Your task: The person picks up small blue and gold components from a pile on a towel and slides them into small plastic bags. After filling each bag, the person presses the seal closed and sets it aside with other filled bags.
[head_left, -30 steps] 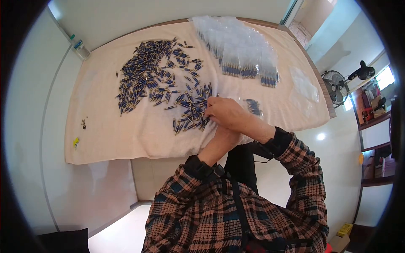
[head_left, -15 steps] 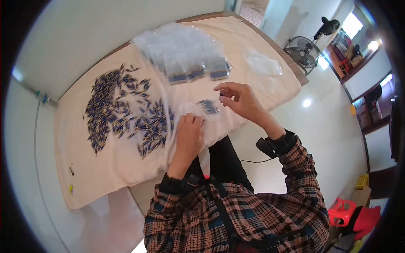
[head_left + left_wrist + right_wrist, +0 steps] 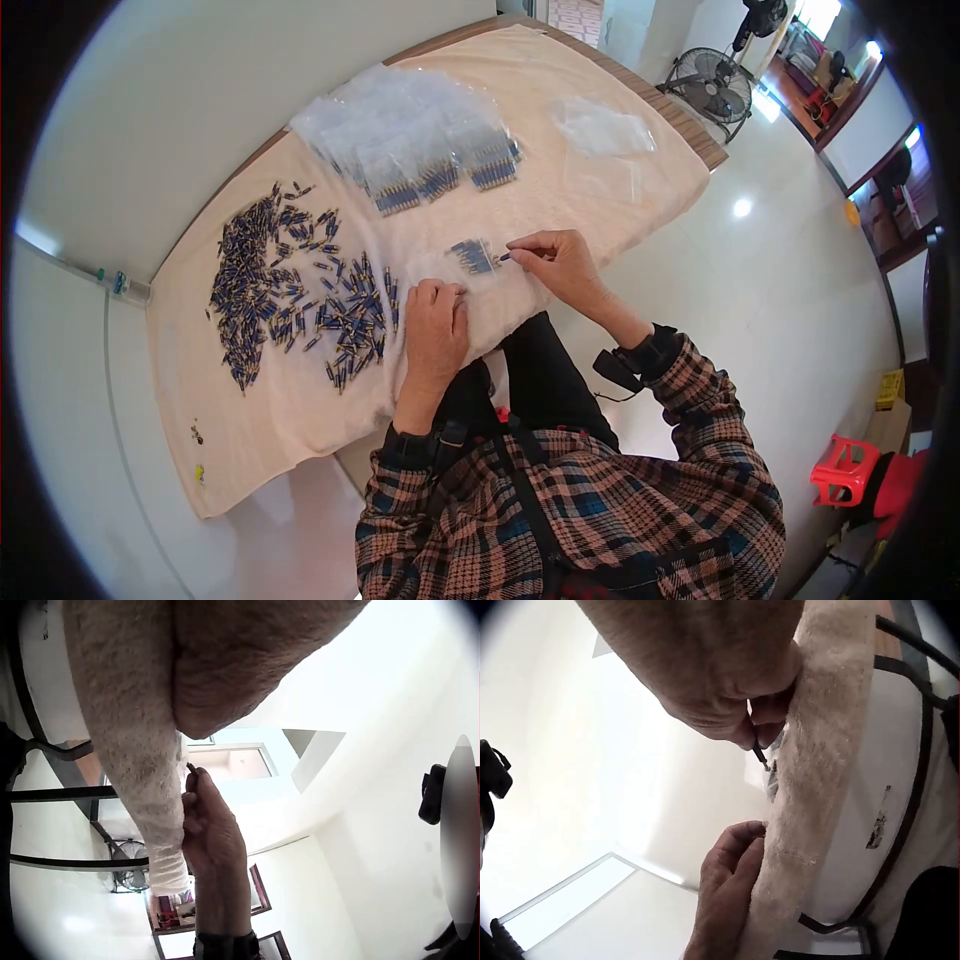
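My right hand (image 3: 572, 270) pinches one small blue-and-brass piece (image 3: 504, 257) between thumb and fingertips, beside a small group of like pieces (image 3: 473, 256) in a clear bag. In the right wrist view the pinched piece (image 3: 759, 753) points down from the fingers of the right hand (image 3: 720, 682). My left hand (image 3: 436, 330) rests on the cloth (image 3: 560, 215) just left of that bag, fingers bent; whether it holds anything is hidden. Loose pieces (image 3: 350, 325) lie in a heap to its left.
Filled clear bags (image 3: 400, 130) overlap at the table's back. Flat clear bags (image 3: 605, 135) lie at the back right. A larger pile of pieces (image 3: 240, 270) spreads at the left, with a yellow item (image 3: 200, 473) near the front-left corner. A fan (image 3: 712, 85) stands beyond the table.
Both hands have moved right, away from the heap, and separated. The right hand then came down beside the small bagged group with a piece. The head view has shifted right.
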A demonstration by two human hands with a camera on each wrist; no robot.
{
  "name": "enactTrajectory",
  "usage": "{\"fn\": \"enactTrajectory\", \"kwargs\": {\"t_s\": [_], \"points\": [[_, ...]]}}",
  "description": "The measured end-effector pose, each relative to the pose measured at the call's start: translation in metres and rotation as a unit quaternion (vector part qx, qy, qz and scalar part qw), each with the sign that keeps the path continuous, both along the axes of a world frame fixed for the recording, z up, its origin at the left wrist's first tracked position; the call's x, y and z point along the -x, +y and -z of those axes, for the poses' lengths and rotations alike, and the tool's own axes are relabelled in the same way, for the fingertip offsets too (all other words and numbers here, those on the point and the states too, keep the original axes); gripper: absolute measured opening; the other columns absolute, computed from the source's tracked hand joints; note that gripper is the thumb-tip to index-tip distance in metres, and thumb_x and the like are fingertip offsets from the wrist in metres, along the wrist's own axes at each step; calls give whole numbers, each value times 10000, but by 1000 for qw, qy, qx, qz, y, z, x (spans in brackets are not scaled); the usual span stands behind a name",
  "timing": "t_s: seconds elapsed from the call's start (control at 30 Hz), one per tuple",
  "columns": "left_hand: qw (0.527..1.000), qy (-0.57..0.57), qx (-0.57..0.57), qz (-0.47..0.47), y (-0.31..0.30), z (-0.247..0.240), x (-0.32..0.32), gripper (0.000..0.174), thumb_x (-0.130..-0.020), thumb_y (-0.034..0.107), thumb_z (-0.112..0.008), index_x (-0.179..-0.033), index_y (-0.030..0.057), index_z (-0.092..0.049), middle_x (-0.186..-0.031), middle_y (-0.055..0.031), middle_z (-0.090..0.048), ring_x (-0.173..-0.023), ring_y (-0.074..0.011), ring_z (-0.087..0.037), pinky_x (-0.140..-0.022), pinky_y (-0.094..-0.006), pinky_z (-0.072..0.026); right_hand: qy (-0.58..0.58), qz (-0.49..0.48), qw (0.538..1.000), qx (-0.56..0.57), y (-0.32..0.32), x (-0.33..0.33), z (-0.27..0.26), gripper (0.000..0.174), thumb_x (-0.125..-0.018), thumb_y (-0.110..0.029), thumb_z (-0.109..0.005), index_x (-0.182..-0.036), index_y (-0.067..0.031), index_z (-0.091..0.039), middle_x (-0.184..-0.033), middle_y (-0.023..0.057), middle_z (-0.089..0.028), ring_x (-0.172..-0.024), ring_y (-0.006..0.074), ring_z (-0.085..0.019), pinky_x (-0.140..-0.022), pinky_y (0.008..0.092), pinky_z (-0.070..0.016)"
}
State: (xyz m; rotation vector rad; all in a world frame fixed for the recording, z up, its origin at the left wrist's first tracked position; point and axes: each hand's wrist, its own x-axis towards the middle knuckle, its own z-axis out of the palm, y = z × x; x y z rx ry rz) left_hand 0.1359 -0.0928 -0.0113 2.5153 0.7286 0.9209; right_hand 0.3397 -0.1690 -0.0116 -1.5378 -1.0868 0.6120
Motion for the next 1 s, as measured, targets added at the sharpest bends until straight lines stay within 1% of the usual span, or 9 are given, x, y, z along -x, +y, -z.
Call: {"fn": "enactTrajectory", "kwargs": {"t_s": [0.13,0.23,0.37,0.4,0.5,0.67,0.8,0.9,1.0], "points": [[1000,-5,-4,-3,-1,0,0,185,-746,4,-603,-928,26,-587,-920,-150,-522,-884,-355,-499,-770,-426,-413,29,5,1000,-1,-2,1,0,157,-804,-93,-703,-911,22,-697,-744,50,-683,-647,68,-594,-617,223,-498],[1000,-12,-1,0,0,-1,1,184,-744,1,-606,-925,27,-586,-920,-151,-522,-881,-354,-499,-765,-425,-414,31,4,999,27,-6,-3,-1,111,-821,-70,-695,-877,22,-667,-763,13,-658,-659,47,-577,-616,191,-480],[1000,-7,-7,1,0,1,1,188,-741,-2,-609,-925,27,-587,-922,-150,-524,-876,-351,-500,-759,-421,-416,-12,15,999,46,-6,0,-5,104,-818,-66,-698,-837,22,-647,-756,17,-653,-666,52,-586,-617,194,-486],[1000,-6,-1,3,0,1,1,185,-752,1,-602,-934,24,-586,-922,-150,-522,-881,-348,-497,-766,-414,-412,-12,14,999,46,-5,0,-3,104,-818,-66,-698,-837,22,-647,-756,17,-653,-666,52,-586,-617,194,-486],[1000,-5,10,3,1,1,3,180,-772,7,-587,-952,18,-584,-921,-148,-516,-889,-342,-490,-780,-398,-405,20,54,998,5,0,-1,4,101,-817,-62,-697,-850,24,-654,-761,29,-658,-670,55,-591,-618,194,-487],[1000,-7,14,5,0,-1,1,174,-771,4,-589,-945,19,-585,-918,-148,-517,-887,-342,-491,-779,-396,-405,28,25,999,23,2,-2,5,95,-815,-60,-698,-849,21,-662,-763,27,-664,-667,52,-588,-615,195,-486],[1000,-10,13,1,0,0,2,169,-771,4,-594,-939,20,-585,-918,-149,-522,-881,-344,-494,-776,-397,-406,49,21,998,17,2,-4,5,104,-778,-72,-720,-806,21,-681,-708,47,-672,-634,71,-598,-609,215,-497],[1000,-17,11,2,0,1,2,166,-770,6,-599,-936,21,-587,-913,-149,-526,-874,-346,-497,-773,-398,-406,10,13,999,39,1,-7,6,118,-774,-79,-724,-808,28,-686,-708,50,-675,-637,77,-605,-623,220,-505],[1000,-23,13,15,2,1,3,162,-770,17,-609,-930,22,-587,-906,-148,-533,-866,-348,-499,-767,-402,-405,13,-4,998,58,2,-6,2,123,-774,-83,-722,-816,29,-692,-714,56,-681,-646,80,-614,-631,226,-509]]}}
